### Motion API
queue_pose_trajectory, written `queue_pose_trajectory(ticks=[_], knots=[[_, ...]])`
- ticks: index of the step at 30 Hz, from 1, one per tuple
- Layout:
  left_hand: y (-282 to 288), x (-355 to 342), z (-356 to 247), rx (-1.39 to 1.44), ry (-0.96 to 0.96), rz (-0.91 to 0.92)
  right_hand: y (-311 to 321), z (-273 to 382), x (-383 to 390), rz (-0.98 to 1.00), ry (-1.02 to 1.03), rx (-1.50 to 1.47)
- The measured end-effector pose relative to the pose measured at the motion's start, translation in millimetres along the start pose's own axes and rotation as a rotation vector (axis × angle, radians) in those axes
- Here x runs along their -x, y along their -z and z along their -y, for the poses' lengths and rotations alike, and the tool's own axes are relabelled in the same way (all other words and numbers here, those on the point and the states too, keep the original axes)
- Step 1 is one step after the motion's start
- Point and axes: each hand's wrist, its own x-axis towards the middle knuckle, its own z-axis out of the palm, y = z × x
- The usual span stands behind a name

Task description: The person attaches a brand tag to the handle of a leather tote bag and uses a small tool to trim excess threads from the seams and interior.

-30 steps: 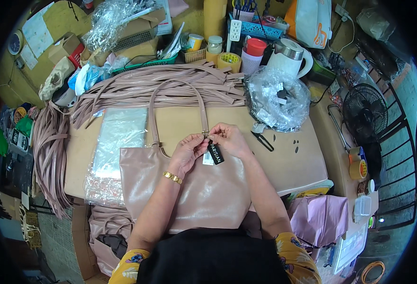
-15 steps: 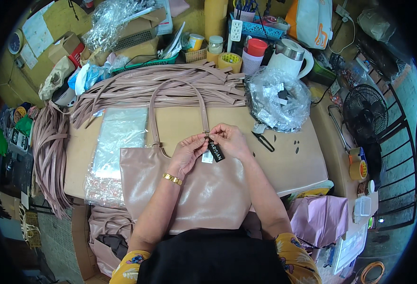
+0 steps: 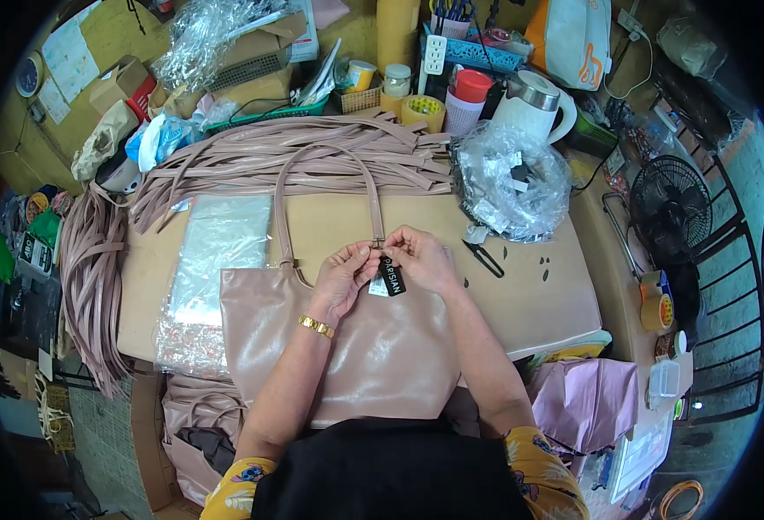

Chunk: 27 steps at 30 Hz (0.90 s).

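A dusty-pink leather tote bag point(image 3: 382, 355) lies flat on the tan worktable point(image 3: 538, 295), its handle point(image 3: 279, 208) looping away from me. My left hand point(image 3: 344, 276) and my right hand point(image 3: 420, 258) meet at the right handle ring, fingers pinched there. A small black hang tag point(image 3: 392, 277) with a white tag behind it dangles between them. My left wrist wears a gold bracelet. What exactly each fingertip pinches is too small to make out.
Clear plastic bags point(image 3: 213, 260) lie left of the tote. A pile of pink straps point(image 3: 312, 152) runs along the back, more hang off the left edge. A plastic bag of tags point(image 3: 512, 178), black snips point(image 3: 484, 258), tape rolls point(image 3: 422, 111), a kettle point(image 3: 529, 102) and a fan point(image 3: 672, 204) stand right.
Both hands stay at the handle ring. The black tag has shifted slightly, otherwise nothing has visibly moved.
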Motion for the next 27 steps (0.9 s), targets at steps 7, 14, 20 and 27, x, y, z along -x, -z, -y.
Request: queue_pose_trajectory(ticks=[7,14,20,27], knots=[[-0.6,1.5,-1.7,0.038,0.023,0.022,-0.4,-3.7,-0.4,-0.022,0.000,-0.045],[1.2,5.1,1.8,0.015,-0.015,0.081,-2.4,-2.7,0.1,0.008,0.052,-0.149],[-6.7,9.5,0.7,-0.019,-0.042,0.051,-2.0,-2.8,1.1,0.028,0.033,-0.148],[-7.8,9.1,4.7,-0.041,-0.100,-0.019,-2.2,3.8,3.8,0.036,0.005,-0.110]])
